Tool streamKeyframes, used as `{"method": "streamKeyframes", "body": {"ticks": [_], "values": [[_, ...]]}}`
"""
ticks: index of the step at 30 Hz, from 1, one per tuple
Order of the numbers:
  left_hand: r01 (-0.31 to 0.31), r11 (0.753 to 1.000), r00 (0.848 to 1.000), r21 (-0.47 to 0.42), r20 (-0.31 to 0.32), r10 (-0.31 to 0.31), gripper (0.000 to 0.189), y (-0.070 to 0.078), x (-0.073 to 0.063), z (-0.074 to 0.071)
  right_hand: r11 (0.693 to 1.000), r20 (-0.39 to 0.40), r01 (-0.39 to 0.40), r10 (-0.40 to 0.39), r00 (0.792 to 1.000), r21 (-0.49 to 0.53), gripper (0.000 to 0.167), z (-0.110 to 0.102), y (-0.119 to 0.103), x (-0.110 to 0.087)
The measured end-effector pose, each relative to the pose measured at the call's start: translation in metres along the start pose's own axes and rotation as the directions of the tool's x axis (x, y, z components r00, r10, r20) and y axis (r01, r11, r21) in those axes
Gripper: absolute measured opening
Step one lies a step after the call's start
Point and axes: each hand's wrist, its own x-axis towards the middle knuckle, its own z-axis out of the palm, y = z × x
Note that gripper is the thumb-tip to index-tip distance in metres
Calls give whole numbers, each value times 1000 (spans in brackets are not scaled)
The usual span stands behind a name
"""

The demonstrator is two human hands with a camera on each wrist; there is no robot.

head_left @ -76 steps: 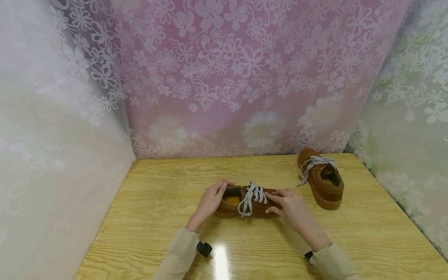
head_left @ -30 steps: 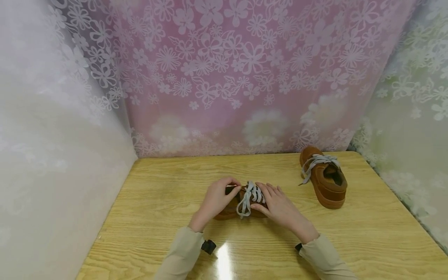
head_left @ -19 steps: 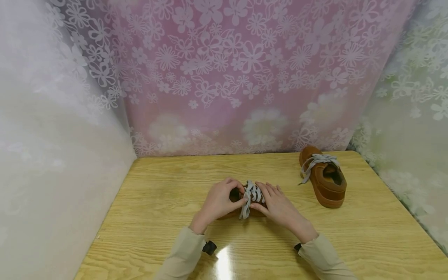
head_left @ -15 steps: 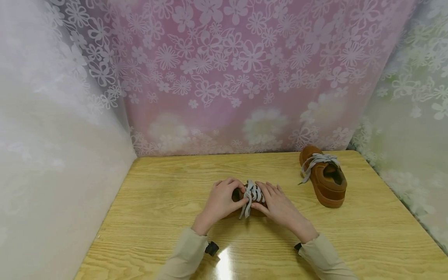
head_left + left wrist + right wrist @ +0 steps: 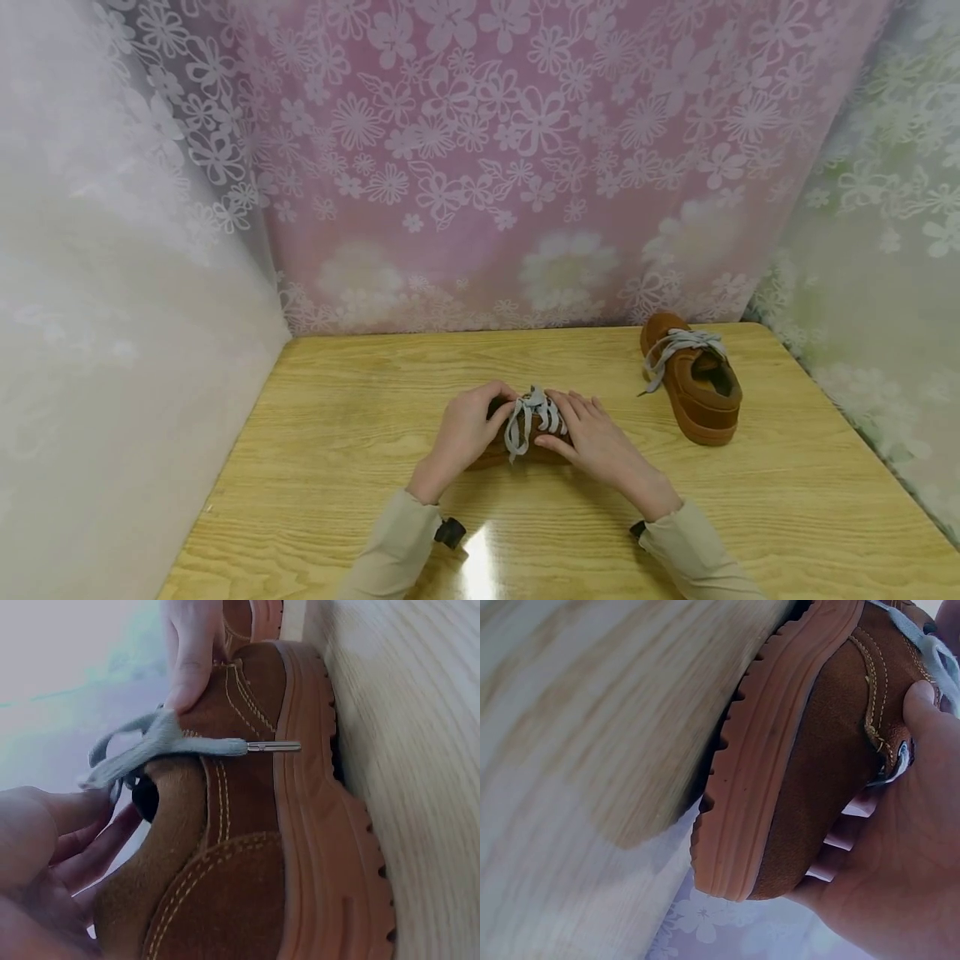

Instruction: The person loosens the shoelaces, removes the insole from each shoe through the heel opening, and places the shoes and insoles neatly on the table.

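Note:
A brown lace-up shoe (image 5: 247,795) lies sole-down at the middle of the table, toe to the right. Its grey shoelace (image 5: 532,410) is tied in a bow, and one metal-tipped end hangs over the side. My left hand (image 5: 465,429) is at the shoe opening; in the left wrist view its thumb and fingers pinch the lace near the bow. My right hand (image 5: 600,442) grips the front of the shoe, thumb on the near side and fingers over the far side, as the right wrist view shows. The hands hide the heel and toe in the head view.
A matching brown shoe (image 5: 693,379) with grey laces stands at the back right, toe toward the rear curtain. Floral curtains (image 5: 480,167) border the wooden table (image 5: 360,400) behind and at both sides.
The left hand has gone from the heel to the bow, and the lace loop there has shifted. My right hand has moved left from the toe onto the lacing and stayed there.

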Motion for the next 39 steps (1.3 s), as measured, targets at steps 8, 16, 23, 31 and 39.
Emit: {"method": "streamKeyframes", "body": {"ticks": [8,16,23,31,39], "values": [[6,1000,999,25,34,-6,10,-10,-3,-10,1000,14,-1,1,1000,11,78,2,1,1],[26,994,999,-110,-26,-29,12,-14,-6,-33,1000,10,10,-10,1000,26,78,2,2,2],[96,960,992,-262,-59,-115,13,-26,-12,-61,999,13,9,-9,1000,32,79,1,4,1],[187,964,980,-187,-37,-197,15,-43,-20,-70,999,29,-6,5,1000,38,80,1,5,1],[108,991,993,-84,62,-103,24,-40,-12,-47,1000,26,-7,6,1000,26,79,2,3,2]]}}
